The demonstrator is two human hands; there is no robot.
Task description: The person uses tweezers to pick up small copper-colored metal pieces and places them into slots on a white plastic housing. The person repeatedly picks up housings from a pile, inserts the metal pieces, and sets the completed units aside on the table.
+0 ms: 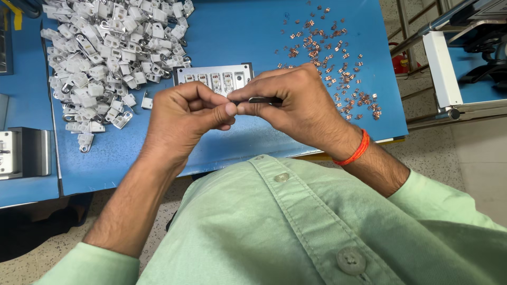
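You pinch a thin dark tool in your right hand, just in front of the metal jig; your left hand is clenched, fingertips meeting the right thumb. Whatever sits between them is hidden. Bare blue mat lies behind the jig, between the white parts and copper clips.

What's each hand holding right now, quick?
Left hand: closed, fingertips pinched on something too small to identify.
Right hand: closed on a slim dark tool, likely tweezers.
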